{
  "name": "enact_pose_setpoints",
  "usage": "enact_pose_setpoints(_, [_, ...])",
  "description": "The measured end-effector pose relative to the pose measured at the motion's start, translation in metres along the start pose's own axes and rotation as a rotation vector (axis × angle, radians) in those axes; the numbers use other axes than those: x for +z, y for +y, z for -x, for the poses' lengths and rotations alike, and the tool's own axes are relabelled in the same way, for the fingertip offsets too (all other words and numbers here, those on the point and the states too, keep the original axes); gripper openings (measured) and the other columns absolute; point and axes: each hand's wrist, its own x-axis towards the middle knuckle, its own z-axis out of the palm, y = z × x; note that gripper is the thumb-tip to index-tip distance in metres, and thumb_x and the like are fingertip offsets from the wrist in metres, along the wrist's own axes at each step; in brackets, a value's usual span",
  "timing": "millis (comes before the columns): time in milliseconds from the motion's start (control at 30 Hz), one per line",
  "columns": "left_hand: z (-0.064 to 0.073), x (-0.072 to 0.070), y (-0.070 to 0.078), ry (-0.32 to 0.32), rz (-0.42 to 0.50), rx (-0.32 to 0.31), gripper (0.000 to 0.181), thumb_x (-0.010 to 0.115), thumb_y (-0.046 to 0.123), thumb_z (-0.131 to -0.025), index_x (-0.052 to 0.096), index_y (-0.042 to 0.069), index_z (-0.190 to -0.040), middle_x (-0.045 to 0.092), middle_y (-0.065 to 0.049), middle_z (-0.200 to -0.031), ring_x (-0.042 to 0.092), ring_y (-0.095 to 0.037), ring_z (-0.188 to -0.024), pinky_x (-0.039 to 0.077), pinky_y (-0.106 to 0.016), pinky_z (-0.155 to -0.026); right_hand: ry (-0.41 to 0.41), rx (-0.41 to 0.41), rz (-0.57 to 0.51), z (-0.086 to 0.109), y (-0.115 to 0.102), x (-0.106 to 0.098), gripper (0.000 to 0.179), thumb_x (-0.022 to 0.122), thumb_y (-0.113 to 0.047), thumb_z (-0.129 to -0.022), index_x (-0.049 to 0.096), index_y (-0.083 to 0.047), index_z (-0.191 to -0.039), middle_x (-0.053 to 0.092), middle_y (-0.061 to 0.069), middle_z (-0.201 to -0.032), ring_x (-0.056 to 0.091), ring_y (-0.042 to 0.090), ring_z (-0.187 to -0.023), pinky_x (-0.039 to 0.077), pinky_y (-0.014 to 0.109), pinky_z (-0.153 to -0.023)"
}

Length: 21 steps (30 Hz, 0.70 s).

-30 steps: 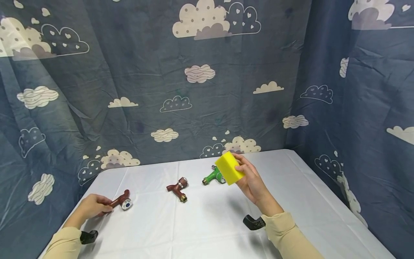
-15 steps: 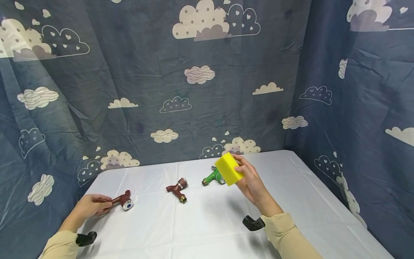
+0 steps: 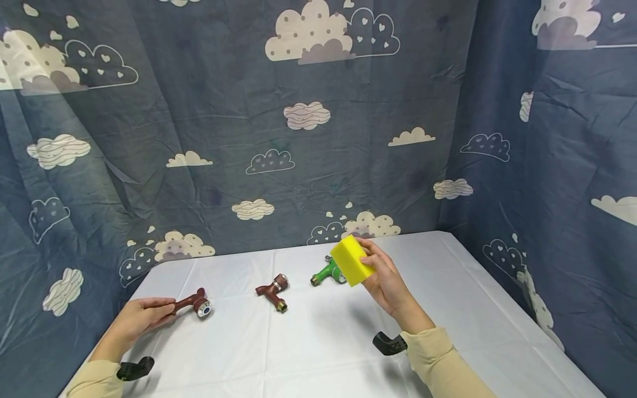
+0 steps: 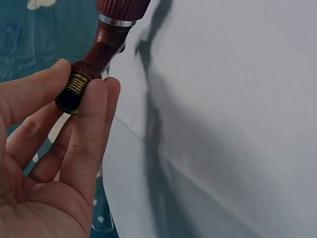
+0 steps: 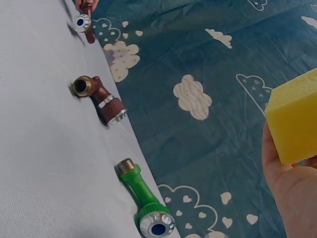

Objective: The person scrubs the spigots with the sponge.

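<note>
Tap (image 3: 199, 302), reddish-brown, near the left edge of the table (image 3: 318, 354): knob end has shifted inward, away from that edge, since half a second ago, and its chrome face is turned differently. Left hand (image 3: 135, 321) moved with it only slightly. Right hand (image 3: 387, 281) and yellow block (image 3: 352, 260) practically unchanged; likewise the second brown tap (image 3: 272, 292), mid-table, and the green tap (image 3: 325, 271), toward the far edge.

Left arm reaches in over the left edge, palm inward, fingertips pinching the tap's brass-threaded end; tap appears raised, shadow apart from it. Right arm enters from the near edge, angled inward, thumb and fingers gripping the block above the table, partly hiding the green tap.
</note>
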Motion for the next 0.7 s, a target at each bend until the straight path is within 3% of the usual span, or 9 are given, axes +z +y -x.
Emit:
enact_pose_setpoints(300, [-0.006, 0.023, 0.018, -0.025, 0.162, 0.105, 0.036, 0.071, 0.004, -0.103, 0.065, -0.016, -0.132, 0.075, 0.002, -0.104, 0.079, -0.009, -0.092, 0.065, -0.023, -0.087, 0.005, -0.016, 0.008, 0.0, 0.0, 0.0, 0.054, 0.046, -0.01, -0.101, 0.044, -0.015, -0.155, 0.051, 0.003, -0.138, 0.055, 0.021, -0.118, 0.06, 0.023, -0.097])
enact_pose_setpoints(700, [-0.001, 0.084, 0.063, -0.03, 0.201, 0.175, 0.044, 0.074, 0.005, -0.101, 0.061, -0.018, -0.136, 0.073, 0.0, -0.109, 0.079, -0.01, -0.096, 0.065, -0.025, -0.093, 0.038, -0.058, 0.013, -0.001, 0.0, -0.001, 0.048, 0.047, -0.008, -0.103, 0.049, -0.016, -0.15, 0.051, 0.004, -0.138, 0.055, 0.022, -0.119, 0.059, 0.022, -0.096])
